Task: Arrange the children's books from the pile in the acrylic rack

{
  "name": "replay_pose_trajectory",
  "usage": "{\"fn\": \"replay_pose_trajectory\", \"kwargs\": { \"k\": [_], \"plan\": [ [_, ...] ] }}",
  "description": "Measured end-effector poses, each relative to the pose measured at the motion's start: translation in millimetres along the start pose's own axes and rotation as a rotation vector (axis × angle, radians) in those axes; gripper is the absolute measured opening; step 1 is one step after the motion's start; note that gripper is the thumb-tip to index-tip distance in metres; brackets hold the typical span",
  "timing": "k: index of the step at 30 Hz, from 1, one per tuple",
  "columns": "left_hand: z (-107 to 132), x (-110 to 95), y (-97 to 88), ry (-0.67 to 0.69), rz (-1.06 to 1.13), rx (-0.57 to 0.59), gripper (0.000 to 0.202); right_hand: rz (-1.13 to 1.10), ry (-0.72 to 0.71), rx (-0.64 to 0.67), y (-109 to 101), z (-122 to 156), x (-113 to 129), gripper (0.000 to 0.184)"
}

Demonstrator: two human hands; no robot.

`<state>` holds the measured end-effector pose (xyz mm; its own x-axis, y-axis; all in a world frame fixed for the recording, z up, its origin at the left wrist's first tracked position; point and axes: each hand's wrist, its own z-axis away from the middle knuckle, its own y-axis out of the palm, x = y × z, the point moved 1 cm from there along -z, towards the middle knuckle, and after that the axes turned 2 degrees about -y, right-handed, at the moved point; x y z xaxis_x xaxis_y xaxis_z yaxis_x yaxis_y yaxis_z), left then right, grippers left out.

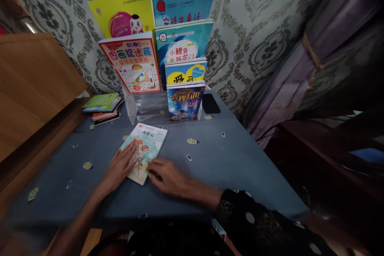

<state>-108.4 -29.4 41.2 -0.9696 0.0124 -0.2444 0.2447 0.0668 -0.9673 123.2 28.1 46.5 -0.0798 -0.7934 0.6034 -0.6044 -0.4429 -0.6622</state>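
Note:
A thin book with a white and teal cover (148, 142) lies flat on the blue tablecloth (216, 160) in front of me. My left hand (120, 168) rests flat on its lower left part, fingers stretched out. My right hand (168, 176) lies at the book's lower right corner, fingers curled down against its edge; whether they grip it I cannot make out. Behind the book stands a clear tiered rack (147, 106) with several picture books upright in it, the nearest a dark blue one (185, 102).
A small stack of books (103, 107) lies at the table's back left. A black phone (210, 104) lies right of the rack. A wooden headboard (33, 84) runs along the left; purple curtains (318, 48) hang at the right. Patterned wallpaper is behind.

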Motion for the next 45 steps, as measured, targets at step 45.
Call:
{"fn": "replay_pose_trajectory", "kwargs": {
  "k": [45],
  "plan": [
    [-56, -90, 21.4, 0.317, -0.096, 0.088, 0.085, -0.249, 0.191, 0.108, -88, 7, -88, 0.032]
  ]
}}
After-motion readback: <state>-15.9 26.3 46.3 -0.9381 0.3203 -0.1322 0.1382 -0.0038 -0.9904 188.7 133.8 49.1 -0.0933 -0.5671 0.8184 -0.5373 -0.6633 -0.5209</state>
